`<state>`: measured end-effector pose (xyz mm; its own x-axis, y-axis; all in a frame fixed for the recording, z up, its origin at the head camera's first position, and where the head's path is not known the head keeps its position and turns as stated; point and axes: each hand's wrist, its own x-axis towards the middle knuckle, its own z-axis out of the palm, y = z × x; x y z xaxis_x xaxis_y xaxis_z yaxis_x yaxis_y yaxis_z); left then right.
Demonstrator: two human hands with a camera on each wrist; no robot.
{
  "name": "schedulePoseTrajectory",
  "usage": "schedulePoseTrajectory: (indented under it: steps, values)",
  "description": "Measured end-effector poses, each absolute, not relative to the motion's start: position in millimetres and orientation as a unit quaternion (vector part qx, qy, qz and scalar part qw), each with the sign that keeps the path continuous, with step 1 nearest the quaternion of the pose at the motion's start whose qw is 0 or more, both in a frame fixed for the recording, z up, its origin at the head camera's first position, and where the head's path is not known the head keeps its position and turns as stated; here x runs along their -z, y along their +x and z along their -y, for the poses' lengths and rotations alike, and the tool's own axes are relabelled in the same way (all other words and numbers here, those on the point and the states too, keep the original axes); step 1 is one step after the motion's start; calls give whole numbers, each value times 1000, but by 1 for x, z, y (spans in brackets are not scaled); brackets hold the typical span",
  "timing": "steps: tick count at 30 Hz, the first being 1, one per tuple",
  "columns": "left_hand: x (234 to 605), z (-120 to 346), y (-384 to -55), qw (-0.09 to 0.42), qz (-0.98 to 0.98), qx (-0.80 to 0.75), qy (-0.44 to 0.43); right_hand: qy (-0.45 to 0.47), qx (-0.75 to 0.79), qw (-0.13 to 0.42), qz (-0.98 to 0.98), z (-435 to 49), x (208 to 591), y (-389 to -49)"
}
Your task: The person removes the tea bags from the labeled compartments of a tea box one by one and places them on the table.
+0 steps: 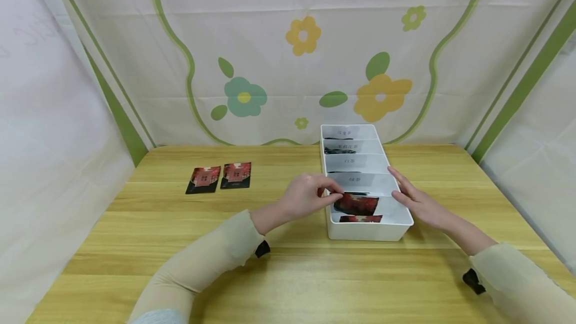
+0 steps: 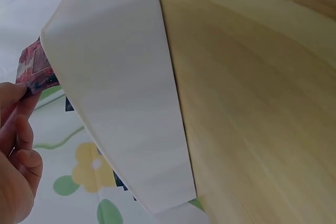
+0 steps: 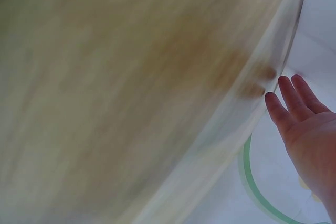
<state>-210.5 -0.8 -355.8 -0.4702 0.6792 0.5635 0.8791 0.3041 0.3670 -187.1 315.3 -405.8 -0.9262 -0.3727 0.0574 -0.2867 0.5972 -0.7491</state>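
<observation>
My left hand (image 1: 310,195) pinches a red and black tea sachet (image 1: 360,205) by its corner between thumb and index finger. The sachet leans in the nearest part of a long white divided box (image 1: 364,233); in the left wrist view, the upper part of the sachet (image 2: 37,66) stands out above the rim. Another red sachet (image 1: 360,219) shows in front of it, close to the box's near wall. With fingers extended, my right hand (image 1: 420,205) rests against the box's right side, its fingertips at the rim.
Two more red and black tea sachets, a left one (image 1: 203,180) and a right one (image 1: 236,175), lie flat on the wooden table (image 1: 180,229). White dividers with Chinese tea labels (image 1: 354,179) split the box, with dark packets behind them. A flower-printed curtain (image 1: 279,64) hangs behind.
</observation>
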Motion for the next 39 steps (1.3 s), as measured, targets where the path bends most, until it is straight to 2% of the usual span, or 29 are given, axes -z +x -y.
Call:
schedulePoseTrajectory:
  steps: [9, 16, 22, 29, 39]
  values:
    - [340, 14, -219, 167, 765, 403, -474, -188, 416, 58, -888, -314, 406, -187]
    - [315, 34, -218, 141, 753, 483, -425, -188, 414, 56, -889, -314, 407, -186]
    - [288, 54, -208, 125, 775, 485, -386, -188, 423, 52, -885, -314, 407, -186]
    - [307, 82, -233, 122, 800, 456, -370, -199, 415, 51, -886, -314, 407, -186]
    - [316, 116, -247, 125, 844, 387, -350, -189, 419, 57, -886, -315, 407, -189]
